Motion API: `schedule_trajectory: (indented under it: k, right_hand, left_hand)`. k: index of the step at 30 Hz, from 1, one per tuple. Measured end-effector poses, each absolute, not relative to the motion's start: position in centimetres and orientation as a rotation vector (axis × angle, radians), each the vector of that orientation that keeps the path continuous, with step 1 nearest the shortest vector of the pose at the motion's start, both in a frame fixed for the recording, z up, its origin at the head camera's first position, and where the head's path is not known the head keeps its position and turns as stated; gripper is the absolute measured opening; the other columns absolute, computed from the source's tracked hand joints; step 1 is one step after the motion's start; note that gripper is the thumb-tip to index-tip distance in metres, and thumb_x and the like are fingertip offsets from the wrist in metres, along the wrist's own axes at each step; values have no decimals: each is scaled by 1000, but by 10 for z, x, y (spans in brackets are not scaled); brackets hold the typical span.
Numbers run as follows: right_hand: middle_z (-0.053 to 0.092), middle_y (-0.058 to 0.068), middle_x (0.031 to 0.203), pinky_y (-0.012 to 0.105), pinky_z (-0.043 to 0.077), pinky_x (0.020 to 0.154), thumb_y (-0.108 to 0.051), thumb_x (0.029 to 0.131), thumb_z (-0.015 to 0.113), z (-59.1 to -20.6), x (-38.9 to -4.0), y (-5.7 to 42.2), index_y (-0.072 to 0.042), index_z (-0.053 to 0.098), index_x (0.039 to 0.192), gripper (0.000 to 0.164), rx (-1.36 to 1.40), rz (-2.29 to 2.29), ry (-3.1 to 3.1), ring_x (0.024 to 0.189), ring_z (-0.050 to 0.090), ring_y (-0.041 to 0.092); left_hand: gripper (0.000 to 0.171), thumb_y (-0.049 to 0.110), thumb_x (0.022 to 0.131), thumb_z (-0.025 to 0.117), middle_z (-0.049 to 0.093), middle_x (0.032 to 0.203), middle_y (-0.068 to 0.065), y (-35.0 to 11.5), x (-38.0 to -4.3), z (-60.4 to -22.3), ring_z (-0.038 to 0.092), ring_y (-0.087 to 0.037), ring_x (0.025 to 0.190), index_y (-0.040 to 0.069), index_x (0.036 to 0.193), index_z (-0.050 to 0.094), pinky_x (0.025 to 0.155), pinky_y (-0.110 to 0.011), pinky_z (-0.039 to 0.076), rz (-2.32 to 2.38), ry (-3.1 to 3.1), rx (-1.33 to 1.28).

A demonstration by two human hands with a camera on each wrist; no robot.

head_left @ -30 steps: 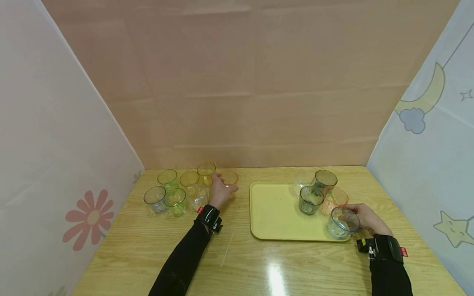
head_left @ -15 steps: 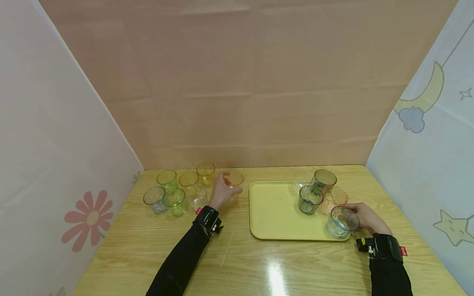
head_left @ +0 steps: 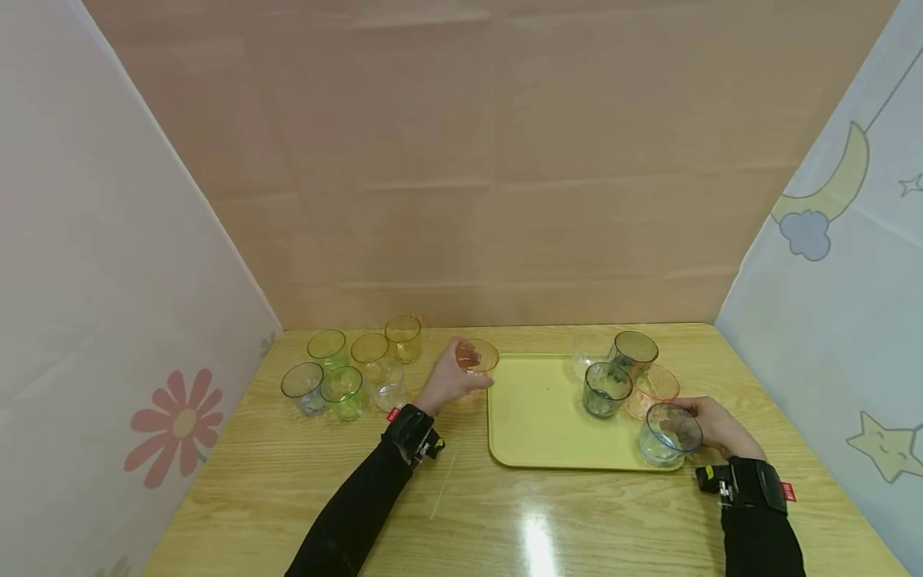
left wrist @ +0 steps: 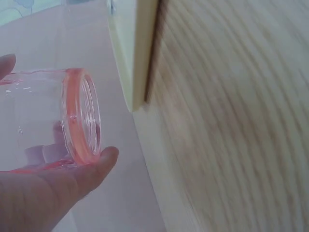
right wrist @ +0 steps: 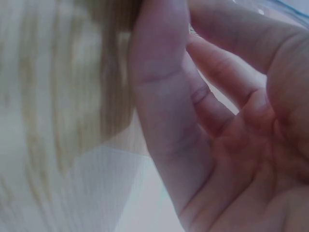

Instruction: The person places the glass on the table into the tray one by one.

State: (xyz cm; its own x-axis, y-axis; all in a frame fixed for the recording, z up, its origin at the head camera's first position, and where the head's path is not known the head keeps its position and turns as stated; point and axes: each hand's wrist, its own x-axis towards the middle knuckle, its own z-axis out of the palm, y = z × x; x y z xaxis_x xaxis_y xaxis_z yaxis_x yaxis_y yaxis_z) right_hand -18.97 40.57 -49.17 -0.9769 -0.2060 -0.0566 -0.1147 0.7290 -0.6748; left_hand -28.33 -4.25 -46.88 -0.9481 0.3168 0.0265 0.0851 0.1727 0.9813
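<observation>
- Tumbler with orange tint (head_left: 486, 361): mouth up, long axis near vertical, gripped by left hand (head_left: 450, 380) at yellow tray's (head_left: 525, 425) back-left corner.
- Right hand (head_left: 721, 426) grips blue-rimmed tumbler (head_left: 658, 447), tray's front-right corner; grey tumbler (head_left: 602, 401) near.
- Since a second ago: held piece shifted right, away from amber tumbler (head_left: 405, 346).

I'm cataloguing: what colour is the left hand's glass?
Pinkish-orange glass; the left wrist view shows it best.
</observation>
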Motion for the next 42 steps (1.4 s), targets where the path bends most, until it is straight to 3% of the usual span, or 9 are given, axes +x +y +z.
schedule_trajectory:
  k: [8,13,19,24,31,38,42]
  right_hand:
    - [66,26,113,28,51,69,-18,90,70,-491,-189,405,13,60,123,46,-284,-1057,2820,87,62,6]
    - [65,27,115,27,49,67,-21,90,71,-490,-188,404,12,60,123,48,-276,-1051,2826,86,60,3]
    - [65,27,113,27,38,60,-21,90,70,-490,-187,404,14,58,125,51,-245,-1061,2804,80,53,5]
    - [62,32,120,27,43,63,-21,92,68,-490,-188,404,13,58,127,50,-245,-1052,2807,93,62,12]
    - [61,33,120,27,38,60,-18,93,67,-490,-189,405,15,56,127,48,-236,-1073,2790,85,53,-7]
    - [59,34,122,28,39,59,-18,94,66,-491,-189,406,15,55,128,49,-236,-1089,2774,85,54,-2]
    - [56,36,125,29,40,58,-20,94,65,-491,-189,406,15,53,130,52,-217,-1118,2747,86,54,-5]
  left_hand:
    - [77,5,75,80,50,130,-28,-30,-275,-467,51,-42,122,1,140,37,92,-38,53,1859,2147,561]
    - [74,1,76,77,48,131,-31,-21,-269,-465,49,-44,123,7,141,41,92,-36,52,1882,2068,592]
    - [71,2,75,77,53,128,-18,-9,-260,-460,49,-42,125,8,138,44,92,-35,52,1851,2014,616]
    - [68,4,76,78,57,122,-11,0,-254,-458,54,-34,120,11,136,47,89,-34,53,1819,2001,656]
    - [70,5,77,80,54,130,-19,11,-248,-461,51,-39,126,11,137,45,89,-32,53,1778,1998,697]
    - [71,7,75,82,58,119,-9,23,-241,-466,55,-38,120,11,136,48,86,-26,52,1728,2022,735]
    - [72,11,75,83,57,124,-14,29,-236,-467,55,-39,120,12,137,46,86,-25,52,1688,2025,759]
